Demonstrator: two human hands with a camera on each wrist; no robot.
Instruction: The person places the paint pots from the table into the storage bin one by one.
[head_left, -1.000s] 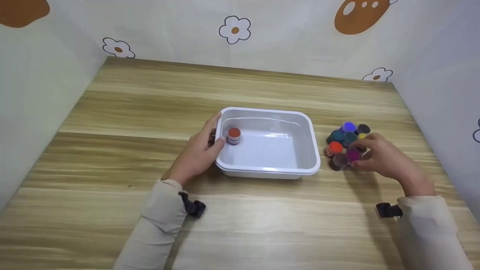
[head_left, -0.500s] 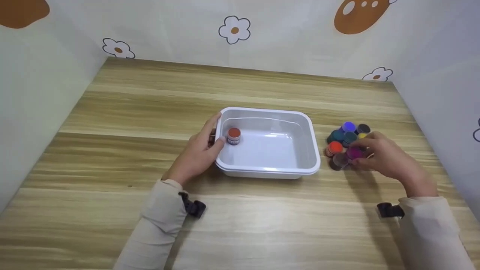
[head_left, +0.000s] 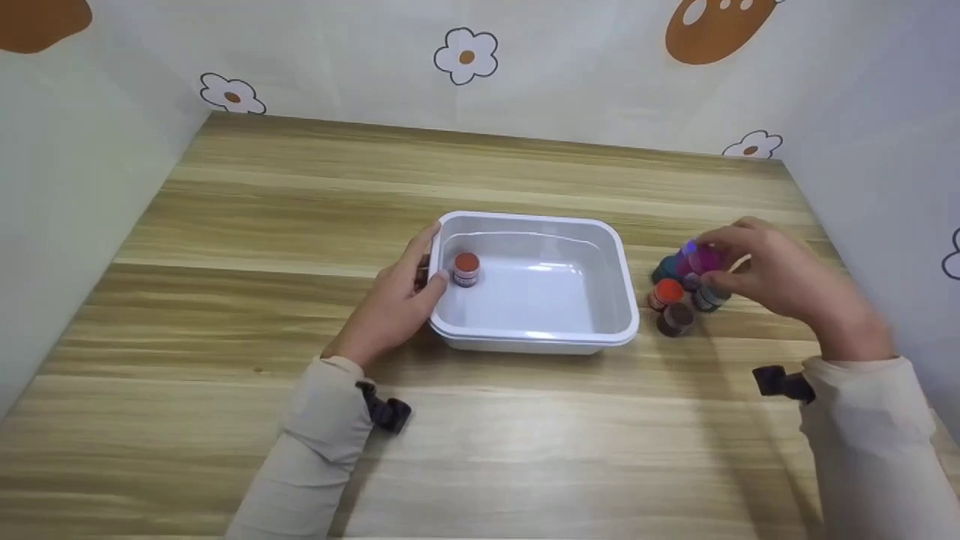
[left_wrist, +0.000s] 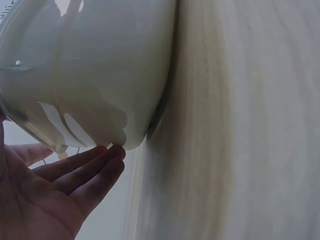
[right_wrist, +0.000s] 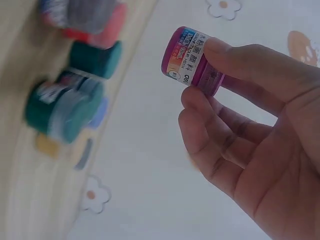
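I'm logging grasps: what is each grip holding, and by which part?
Right grip: magenta paint jar, by its lid end. Left grip: white tub, by its left side.

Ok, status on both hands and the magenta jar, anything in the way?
Left hand gripping white tray. Right hand pinching magenta jar aloft. Possibly in the way: other jars close by.

Left fingers nearly straight, gripping; right fingers bent, pinching; forearms apart.

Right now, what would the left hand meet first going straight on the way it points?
Most likely the white tray: the left hand holds its side, though depth beyond that is unclear.
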